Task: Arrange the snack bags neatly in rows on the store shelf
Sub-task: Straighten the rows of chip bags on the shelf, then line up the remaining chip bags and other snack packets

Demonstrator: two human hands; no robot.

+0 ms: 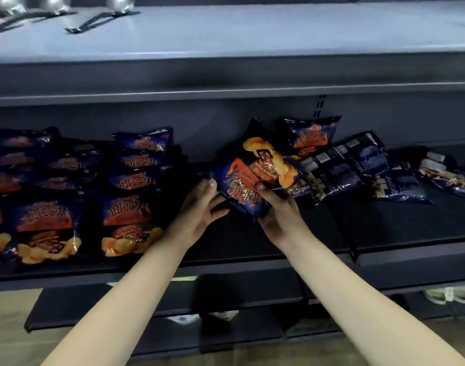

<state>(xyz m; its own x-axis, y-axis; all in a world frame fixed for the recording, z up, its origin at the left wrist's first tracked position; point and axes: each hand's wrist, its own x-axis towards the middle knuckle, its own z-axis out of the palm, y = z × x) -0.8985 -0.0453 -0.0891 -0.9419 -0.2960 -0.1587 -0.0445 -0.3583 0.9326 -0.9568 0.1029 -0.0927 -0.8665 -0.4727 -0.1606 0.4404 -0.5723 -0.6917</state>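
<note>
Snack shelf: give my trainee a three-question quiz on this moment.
1. True or false: the right hand grips the tilted snack bag.
2. Where do the tidy rows sit on the shelf? A) left B) right
3. Fill in: the left hand is ___, fingers spread beside the bag.

Key: 1 true; 2 A; 3 open.
</note>
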